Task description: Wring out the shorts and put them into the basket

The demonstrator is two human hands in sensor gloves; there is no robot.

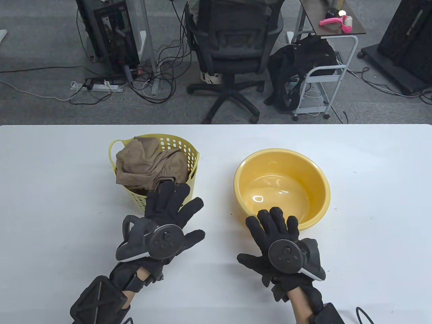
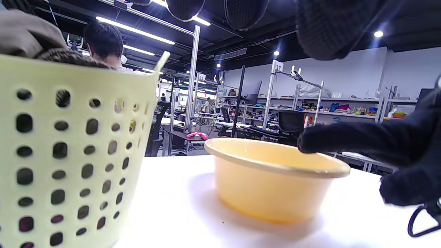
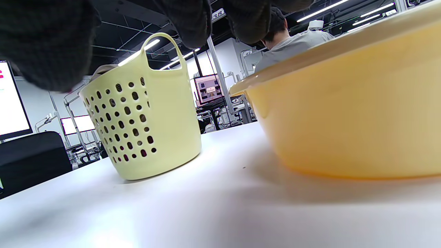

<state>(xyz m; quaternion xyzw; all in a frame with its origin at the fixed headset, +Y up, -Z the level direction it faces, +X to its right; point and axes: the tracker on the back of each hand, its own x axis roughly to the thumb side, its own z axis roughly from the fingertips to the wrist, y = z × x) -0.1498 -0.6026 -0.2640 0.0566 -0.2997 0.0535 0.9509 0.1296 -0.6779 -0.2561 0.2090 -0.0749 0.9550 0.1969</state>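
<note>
The brown shorts (image 1: 145,165) lie bunched in the pale yellow perforated basket (image 1: 189,158) and rise above its rim. My left hand (image 1: 175,202) hovers at the basket's near side, its fingers spread and straight, the tips over the front rim, holding nothing. My right hand (image 1: 273,222) lies flat with straight fingers reaching the near rim of the yellow basin (image 1: 317,182). The left wrist view shows the basket wall (image 2: 69,155), a fold of shorts (image 2: 24,31), the basin (image 2: 272,179) and my right hand (image 2: 379,141). The right wrist view shows the basket (image 3: 144,113) and the basin (image 3: 351,113).
Basket and basin stand side by side mid-table with a gap of white table (image 1: 216,175) between them. Beyond the far edge are an office chair (image 1: 233,50), a black backpack (image 1: 297,67) by a white cart, and floor cables. A seated person (image 3: 293,44) is behind.
</note>
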